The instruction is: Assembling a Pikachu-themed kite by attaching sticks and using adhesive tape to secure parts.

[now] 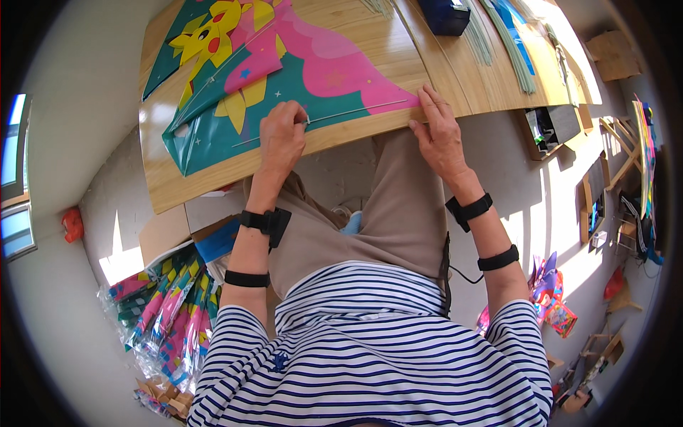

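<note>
On the table in front of me lies a thin kite [329,76] in green, pink and yellow, its left part folded over in creases. A slim pale rod [356,110] runs along its near edge. My left hand [283,135] is closed in a pinch over the middle of this rod. A tiny white piece shows at its fingertips; what exactly they grip is hidden. At the kite's pink right corner, by the table edge, my right hand [440,134] pinches the sheet between thumb and fingers, close to the rod's end.
Bundles of thin rods [509,46] and a dark blue box [446,16] lie at the far right of the wooden table [213,167]. Below left, wrapped colourful kites [167,306] fill the floor beside cardboard. An open box [544,132] stands past the table's right edge.
</note>
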Action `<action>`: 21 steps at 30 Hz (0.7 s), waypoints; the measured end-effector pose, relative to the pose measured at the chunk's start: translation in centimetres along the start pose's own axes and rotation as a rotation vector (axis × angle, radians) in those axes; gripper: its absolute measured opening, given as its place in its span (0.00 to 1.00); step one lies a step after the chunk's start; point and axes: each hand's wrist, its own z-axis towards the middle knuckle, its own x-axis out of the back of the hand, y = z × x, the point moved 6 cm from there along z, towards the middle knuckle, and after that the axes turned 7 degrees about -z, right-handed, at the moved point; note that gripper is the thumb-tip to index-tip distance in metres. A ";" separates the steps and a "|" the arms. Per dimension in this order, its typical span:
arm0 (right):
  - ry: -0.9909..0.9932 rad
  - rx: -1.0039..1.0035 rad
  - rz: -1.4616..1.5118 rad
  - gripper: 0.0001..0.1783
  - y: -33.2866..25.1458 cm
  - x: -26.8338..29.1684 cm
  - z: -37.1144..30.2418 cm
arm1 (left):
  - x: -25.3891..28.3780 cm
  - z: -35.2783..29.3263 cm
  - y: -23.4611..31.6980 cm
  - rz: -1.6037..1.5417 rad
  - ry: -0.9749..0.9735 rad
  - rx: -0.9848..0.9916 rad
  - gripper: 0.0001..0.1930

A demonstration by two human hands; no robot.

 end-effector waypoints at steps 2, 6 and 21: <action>-0.010 -0.002 -0.005 0.32 0.3 -0.1 0.0 | 0.0 -0.1 0.1 0.003 0.007 -0.006 0.07; -0.019 0.021 -0.041 0.31 0.3 -0.3 0.1 | -0.2 0.0 -0.2 0.008 0.012 -0.015 0.07; -0.021 0.047 -0.095 0.33 0.1 -0.5 -0.2 | -0.4 0.2 0.1 0.027 -0.014 -0.017 0.08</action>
